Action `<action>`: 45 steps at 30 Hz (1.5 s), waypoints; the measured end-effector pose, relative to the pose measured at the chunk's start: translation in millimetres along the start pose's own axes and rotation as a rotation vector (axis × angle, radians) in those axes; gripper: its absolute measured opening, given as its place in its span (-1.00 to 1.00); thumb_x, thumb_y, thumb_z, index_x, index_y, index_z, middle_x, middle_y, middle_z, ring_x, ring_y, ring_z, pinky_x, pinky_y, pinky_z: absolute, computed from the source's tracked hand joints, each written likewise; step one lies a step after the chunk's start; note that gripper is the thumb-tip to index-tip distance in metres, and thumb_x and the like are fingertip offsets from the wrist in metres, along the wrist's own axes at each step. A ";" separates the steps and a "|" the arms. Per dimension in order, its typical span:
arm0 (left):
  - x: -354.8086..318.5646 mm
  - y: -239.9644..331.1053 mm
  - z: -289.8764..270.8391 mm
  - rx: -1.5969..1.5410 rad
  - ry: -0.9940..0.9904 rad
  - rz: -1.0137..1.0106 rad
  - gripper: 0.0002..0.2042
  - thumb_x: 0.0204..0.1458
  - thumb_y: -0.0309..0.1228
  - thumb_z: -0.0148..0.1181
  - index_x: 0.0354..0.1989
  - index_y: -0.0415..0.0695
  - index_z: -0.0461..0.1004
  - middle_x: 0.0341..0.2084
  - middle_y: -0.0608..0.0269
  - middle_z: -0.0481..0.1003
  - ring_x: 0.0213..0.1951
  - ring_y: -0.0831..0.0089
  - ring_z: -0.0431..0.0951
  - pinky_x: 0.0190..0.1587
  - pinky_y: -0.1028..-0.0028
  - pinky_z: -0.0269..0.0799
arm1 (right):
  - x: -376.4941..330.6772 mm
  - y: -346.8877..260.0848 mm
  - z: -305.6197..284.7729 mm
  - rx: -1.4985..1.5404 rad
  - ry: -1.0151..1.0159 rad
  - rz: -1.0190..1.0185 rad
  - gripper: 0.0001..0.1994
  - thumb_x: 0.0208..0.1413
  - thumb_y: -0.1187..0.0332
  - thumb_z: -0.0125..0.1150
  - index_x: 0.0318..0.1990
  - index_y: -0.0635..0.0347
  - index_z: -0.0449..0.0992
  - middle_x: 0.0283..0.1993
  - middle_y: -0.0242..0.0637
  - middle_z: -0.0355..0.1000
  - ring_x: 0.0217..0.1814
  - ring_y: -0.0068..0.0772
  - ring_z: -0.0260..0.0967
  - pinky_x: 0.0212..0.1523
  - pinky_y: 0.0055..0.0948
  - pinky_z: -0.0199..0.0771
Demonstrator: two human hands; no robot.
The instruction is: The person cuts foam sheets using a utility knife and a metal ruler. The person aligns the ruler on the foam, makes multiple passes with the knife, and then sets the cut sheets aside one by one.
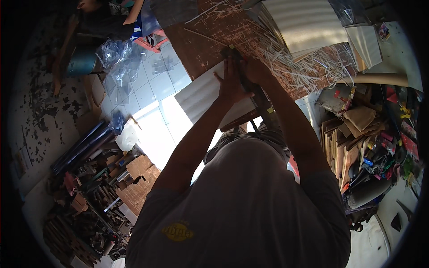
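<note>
A pale sheet (196, 100) lies at the near edge of the brown work table (190, 49), partly overhanging it. Across its right side runs a long dark bar (268, 117) with small yellow patches towards its ends. My left hand (231, 85) rests flat on the sheet, fingers stretched and thumb spread, its side against the bar. Just right of the bar, my right hand (258, 71) is closed with curled fingers. Whatever it holds is hidden by the hand and shadow.
Thin cut strips (306, 69) heap on the table's right, beside stacked pale sheets (308, 22). Cardboard pieces (342, 143) stand at my right. Wood and board scraps (103, 192) pile at my left. Clear plastic (118, 60) lies on the tiled floor (156, 85). Another person's arm (134, 12) shows far left.
</note>
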State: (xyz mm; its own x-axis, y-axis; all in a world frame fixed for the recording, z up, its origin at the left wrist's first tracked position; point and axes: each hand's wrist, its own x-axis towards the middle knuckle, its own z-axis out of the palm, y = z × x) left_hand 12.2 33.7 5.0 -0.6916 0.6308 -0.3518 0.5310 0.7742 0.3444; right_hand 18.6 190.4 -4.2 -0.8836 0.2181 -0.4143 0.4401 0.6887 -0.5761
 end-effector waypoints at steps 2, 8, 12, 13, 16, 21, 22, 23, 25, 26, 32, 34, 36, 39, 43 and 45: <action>-0.1 -3.2 2.6 0.037 -0.019 -0.015 0.50 -0.43 0.25 0.62 0.63 -0.11 -0.28 0.61 -0.14 -0.47 0.62 -0.06 -0.50 0.32 -0.69 -0.25 | -15.7 -8.2 -3.9 0.041 0.010 0.009 -0.45 0.45 -0.03 -0.14 0.17 0.32 0.48 0.00 0.28 0.58 0.10 0.31 0.55 0.14 0.16 0.53; 7.1 2.2 4.2 0.000 -0.006 -0.016 0.54 -0.45 0.24 0.64 0.60 -0.28 -0.30 0.61 -0.17 -0.47 0.62 -0.09 -0.47 0.31 -0.70 -0.22 | -54.8 47.4 25.4 0.006 0.058 0.002 -0.49 0.47 -0.02 -0.13 0.17 0.28 0.45 -0.19 0.23 0.60 -0.02 0.32 0.58 0.01 0.22 0.57; 5.9 6.5 -1.1 0.048 -0.048 -0.034 0.57 -0.48 0.23 0.66 0.58 -0.34 -0.33 0.61 -0.17 -0.47 0.62 -0.09 -0.47 0.31 -0.69 -0.18 | -92.7 64.2 31.6 0.012 0.029 0.047 -0.53 0.48 -0.01 -0.10 0.09 0.26 0.46 -0.28 0.20 0.59 -0.15 0.35 0.59 -0.12 0.22 0.59; 1.2 0.8 0.2 0.026 -0.015 -0.048 0.55 -0.48 0.22 0.67 0.58 -0.34 -0.28 0.60 -0.18 -0.43 0.62 -0.11 -0.44 0.30 -0.69 -0.16 | -107.1 51.9 20.7 0.033 -0.005 0.070 -0.51 0.48 -0.03 -0.11 0.06 0.31 0.45 -0.27 0.21 0.59 -0.12 0.35 0.59 -0.08 0.21 0.59; 2.3 2.2 2.0 0.031 0.002 -0.040 0.52 -0.47 0.21 0.67 0.57 -0.36 -0.24 0.60 -0.18 -0.39 0.61 -0.13 -0.41 0.31 -0.68 -0.14 | -138.4 55.0 13.6 0.041 -0.041 0.129 -0.49 0.47 -0.03 -0.12 0.01 0.35 0.44 -0.26 0.24 0.59 -0.10 0.34 0.60 -0.05 0.20 0.58; 3.2 2.7 4.5 0.050 0.020 -0.017 0.53 -0.45 0.23 0.66 0.57 -0.37 -0.26 0.60 -0.18 -0.39 0.62 -0.12 -0.41 0.32 -0.67 -0.15 | -175.8 70.2 13.0 0.044 -0.097 0.220 -0.51 0.48 -0.01 -0.12 -0.04 0.36 0.42 -0.26 0.26 0.59 -0.11 0.35 0.59 -0.09 0.21 0.57; 3.7 4.6 3.0 0.036 -0.006 -0.036 0.56 -0.46 0.23 0.66 0.58 -0.36 -0.31 0.61 -0.14 -0.44 0.62 -0.08 -0.44 0.34 -0.65 -0.20 | -181.6 77.0 17.8 0.029 -0.102 0.224 -0.54 0.48 0.03 -0.11 -0.03 0.35 0.43 -0.25 0.26 0.58 -0.12 0.32 0.60 -0.11 0.18 0.59; 4.0 6.4 1.4 0.022 -0.032 -0.054 0.58 -0.47 0.23 0.67 0.58 -0.35 -0.36 0.62 -0.10 -0.48 0.62 -0.04 -0.48 0.36 -0.63 -0.24 | -187.3 83.3 22.9 0.014 -0.107 0.228 -0.58 0.48 0.07 -0.10 -0.03 0.34 0.43 -0.25 0.25 0.57 -0.13 0.29 0.61 -0.12 0.16 0.61; 1.2 2.0 1.4 0.019 -0.028 -0.066 0.58 -0.46 0.24 0.66 0.58 -0.35 -0.36 0.62 -0.09 -0.49 0.62 -0.03 -0.48 0.37 -0.63 -0.24 | -201.4 69.3 11.5 -0.017 -0.100 0.150 -0.62 0.47 0.12 -0.09 -0.01 0.33 0.43 -0.24 0.21 0.56 -0.15 0.24 0.62 -0.13 0.13 0.63; 0.4 0.1 2.1 0.015 -0.026 -0.074 0.58 -0.46 0.25 0.66 0.58 -0.35 -0.35 0.62 -0.08 -0.49 0.63 -0.02 -0.48 0.37 -0.63 -0.24 | -205.6 64.1 6.9 -0.049 -0.094 0.075 -0.67 0.46 0.17 -0.07 0.00 0.31 0.44 -0.23 0.17 0.56 -0.17 0.19 0.63 -0.14 0.10 0.65; 2.2 -0.4 5.8 0.045 -0.023 -0.053 0.58 -0.45 0.30 0.63 0.59 -0.35 -0.35 0.62 -0.06 -0.51 0.63 -0.01 -0.48 0.37 -0.63 -0.24 | -214.0 92.1 26.0 -0.183 -0.121 0.092 -0.58 0.48 0.04 -0.10 0.08 0.25 0.46 -0.30 0.08 0.59 -0.20 0.19 0.61 -0.20 0.10 0.63; 3.0 2.4 3.8 0.055 -0.031 -0.046 0.58 -0.45 0.31 0.62 0.59 -0.34 -0.35 0.62 -0.06 -0.51 0.63 -0.02 -0.47 0.37 -0.63 -0.24 | -219.0 104.3 30.4 -0.246 -0.103 0.017 -0.59 0.48 0.04 -0.10 0.07 0.24 0.46 -0.29 0.05 0.60 -0.22 0.16 0.62 -0.20 0.09 0.63; 2.2 0.4 3.4 0.067 -0.038 -0.051 0.58 -0.44 0.32 0.61 0.59 -0.34 -0.35 0.62 -0.06 -0.51 0.63 -0.02 -0.47 0.37 -0.62 -0.24 | -220.3 105.9 28.1 -0.309 -0.090 -0.068 -0.59 0.48 0.04 -0.09 0.05 0.23 0.47 -0.28 0.02 0.60 -0.24 0.12 0.62 -0.19 0.08 0.63; -3.0 -6.4 5.6 0.055 -0.007 -0.028 0.56 -0.41 0.35 0.58 0.59 -0.35 -0.34 0.62 -0.07 -0.50 0.63 -0.02 -0.46 0.37 -0.62 -0.24 | -209.4 84.5 12.3 -0.202 0.011 0.052 -0.71 0.37 0.17 0.13 0.01 0.21 0.45 -0.15 -0.05 0.57 -0.27 0.04 0.64 -0.31 -0.01 0.66; -6.5 -4.6 8.4 0.068 0.041 0.045 0.52 -0.33 0.36 0.54 0.59 -0.34 -0.35 0.62 -0.08 -0.48 0.63 0.00 -0.44 0.40 -0.57 -0.29 | -156.5 85.2 35.2 0.175 0.450 0.062 -0.60 0.23 0.09 0.35 0.02 0.18 0.47 -0.19 -0.06 0.58 -0.16 0.06 0.62 -0.18 -0.02 0.61; -11.4 -10.8 13.7 0.079 0.057 0.060 0.51 -0.30 0.36 0.53 0.59 -0.34 -0.35 0.62 -0.08 -0.46 0.63 0.01 -0.44 0.43 -0.53 -0.33 | -130.7 75.7 39.2 0.228 0.520 -0.007 -0.55 0.20 0.07 0.39 0.05 0.21 0.48 -0.24 -0.04 0.58 -0.13 0.07 0.62 -0.14 -0.03 0.58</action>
State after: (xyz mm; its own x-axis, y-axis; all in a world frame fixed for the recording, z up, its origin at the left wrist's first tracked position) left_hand 21.0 18.8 -6.6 -0.6829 0.6739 -0.2820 0.6074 0.7383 0.2933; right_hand 173.6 187.0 -21.4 -0.8239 0.5652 -0.0417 0.4059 0.5372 -0.7393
